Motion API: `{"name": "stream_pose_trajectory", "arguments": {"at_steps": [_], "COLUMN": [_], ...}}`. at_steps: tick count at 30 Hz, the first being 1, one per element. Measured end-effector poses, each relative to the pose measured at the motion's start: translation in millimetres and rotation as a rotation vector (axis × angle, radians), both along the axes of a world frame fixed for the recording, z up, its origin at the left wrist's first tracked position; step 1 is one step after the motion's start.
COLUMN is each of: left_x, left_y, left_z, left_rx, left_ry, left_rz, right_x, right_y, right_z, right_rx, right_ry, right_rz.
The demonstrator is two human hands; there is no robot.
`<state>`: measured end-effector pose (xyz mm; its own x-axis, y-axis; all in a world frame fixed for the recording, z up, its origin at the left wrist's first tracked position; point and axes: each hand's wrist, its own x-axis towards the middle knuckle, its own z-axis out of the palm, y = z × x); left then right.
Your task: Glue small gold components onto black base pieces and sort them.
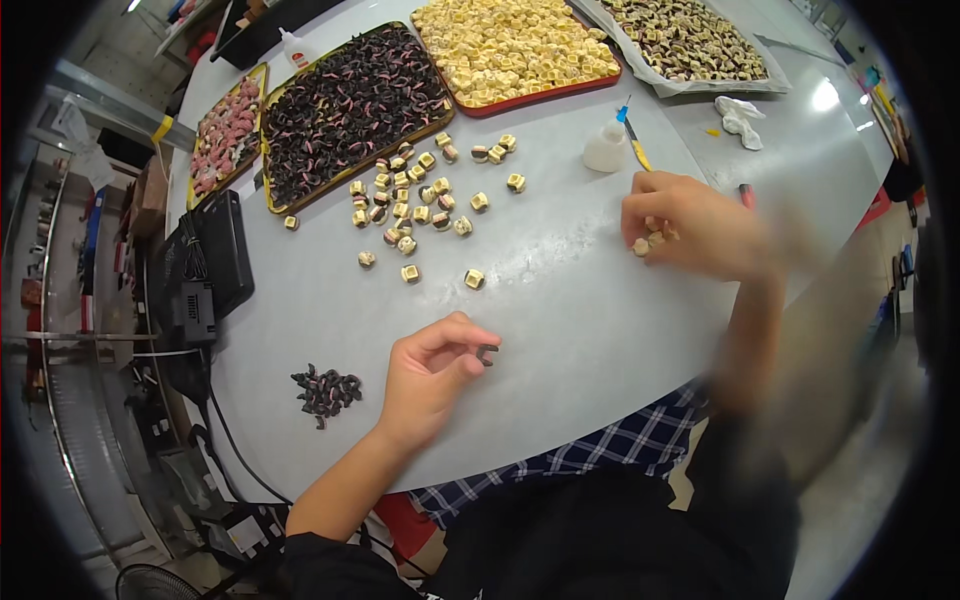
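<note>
My left hand (420, 385) is held over the near middle of the grey table, pinching a small black C-shaped piece (487, 354) between thumb and fingertips. Left of it lies a loose pile of similar black curved pieces (326, 393), some with pink edges. My right hand (695, 225), farther right, has its fingers curled around small cream cube-like pieces (655, 238). Whether some of these rest on the table is hidden by the fingers. Beyond my left hand, several cream-and-dark assembled blocks (410, 274) are scattered across the table.
Along the far side stand a tray of pink pieces (222, 140), a tray of black pieces (350, 110), a red-rimmed tray of cream pieces (620, 72) and a paper-lined tray of assembled blocks (685, 40). A white bottle (604, 150), yellow-handled tool (637, 150) and crumpled tissue (738, 122) lie nearby.
</note>
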<state>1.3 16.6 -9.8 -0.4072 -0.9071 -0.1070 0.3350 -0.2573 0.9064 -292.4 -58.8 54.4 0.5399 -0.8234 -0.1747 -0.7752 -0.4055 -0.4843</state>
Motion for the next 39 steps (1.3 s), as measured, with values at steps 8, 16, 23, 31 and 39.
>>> {"name": "stream_pose_trajectory", "arguments": {"at_steps": [8, 16, 23, 31, 39], "left_x": [-2, -1, 0, 4, 1], "left_y": [-1, 0, -2, -1, -2], "left_z": [4, 4, 3, 1, 5], "left_rx": [-0.005, 0.000, -0.006, 0.000, 0.000], "left_ry": [-0.047, -0.054, -0.049, 0.001, -0.049], "left_rz": [0.009, 0.024, 0.011, -0.008, 0.011], "right_x": [19, 50, 74, 78, 73], "right_y": [-6, 0, 5, 6, 5], "right_z": [-12, -14, -39, -46, -36], "right_rx": [-0.084, -0.136, -0.034, -0.071, -0.037], "right_ry": [-0.166, -0.546, -0.706, -0.599, -0.548], "right_rz": [0.044, 0.105, 0.129, 0.108, 0.117]}}
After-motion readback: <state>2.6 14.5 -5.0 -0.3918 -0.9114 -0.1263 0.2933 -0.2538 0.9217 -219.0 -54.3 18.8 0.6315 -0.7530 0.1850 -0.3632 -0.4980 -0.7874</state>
